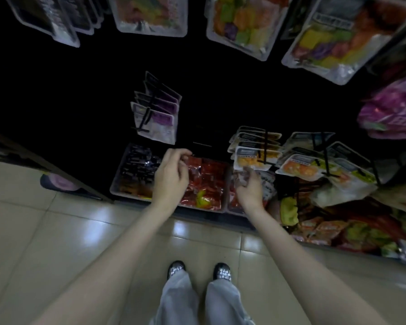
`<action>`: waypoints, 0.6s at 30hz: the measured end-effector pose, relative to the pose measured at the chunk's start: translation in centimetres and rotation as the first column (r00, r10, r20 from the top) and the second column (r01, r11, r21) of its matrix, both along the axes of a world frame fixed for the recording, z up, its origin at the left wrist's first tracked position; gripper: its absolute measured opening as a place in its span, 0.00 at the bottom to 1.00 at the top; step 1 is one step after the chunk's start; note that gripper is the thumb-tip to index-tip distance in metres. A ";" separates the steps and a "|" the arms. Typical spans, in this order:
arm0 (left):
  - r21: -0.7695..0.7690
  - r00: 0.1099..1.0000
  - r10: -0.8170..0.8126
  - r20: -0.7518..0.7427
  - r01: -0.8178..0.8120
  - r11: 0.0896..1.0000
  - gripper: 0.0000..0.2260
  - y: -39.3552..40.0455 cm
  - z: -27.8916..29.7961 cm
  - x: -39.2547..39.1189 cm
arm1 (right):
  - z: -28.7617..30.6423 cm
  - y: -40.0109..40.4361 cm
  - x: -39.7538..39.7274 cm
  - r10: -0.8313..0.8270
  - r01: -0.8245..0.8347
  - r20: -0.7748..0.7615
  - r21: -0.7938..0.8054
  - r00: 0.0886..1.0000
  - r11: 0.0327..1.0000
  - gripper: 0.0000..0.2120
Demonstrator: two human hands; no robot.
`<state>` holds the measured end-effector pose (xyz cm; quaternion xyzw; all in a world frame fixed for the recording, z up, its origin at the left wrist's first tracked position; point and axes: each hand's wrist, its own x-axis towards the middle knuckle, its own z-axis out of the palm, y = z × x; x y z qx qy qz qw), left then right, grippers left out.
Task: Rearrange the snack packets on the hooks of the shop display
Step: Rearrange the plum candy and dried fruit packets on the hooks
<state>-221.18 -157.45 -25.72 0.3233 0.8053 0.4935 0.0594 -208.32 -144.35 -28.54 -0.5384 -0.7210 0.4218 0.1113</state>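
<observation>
Between the purple packets [156,113] and the orange packets [256,148] is an open dark gap. Below it, bins [169,181] of red snacks fill the way; hooks [265,146] stick out at right.

Both hands [171,174] [249,188] hover over trays [117,184] below hooked snack packets [256,158].

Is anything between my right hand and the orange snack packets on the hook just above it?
Nothing visible. The right hand sits just below the orange snack packets on their hook, fingers blurred at the front packet's lower edge. The left hand hovers apart, over the red packets.
</observation>
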 end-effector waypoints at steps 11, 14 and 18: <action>-0.082 0.968 -0.244 -0.063 0.238 0.968 0.18 8.3 0.6 9.0 | 0.8 7.2 10.5 -0.239 0.258 -0.151 0.126 0.959 0.958 0.22; -0.098 0.967 -0.233 -0.104 0.223 0.970 0.18 10.6 1.0 11.8 | 2.1 8.8 14.2 -0.252 0.299 -0.197 0.265 0.948 0.917 0.20; -0.081 0.952 -0.264 -0.154 0.254 0.964 0.18 14.0 1.5 16.0 | 3.3 12.9 19.8 -0.253 0.316 -0.195 0.461 0.948 0.829 0.19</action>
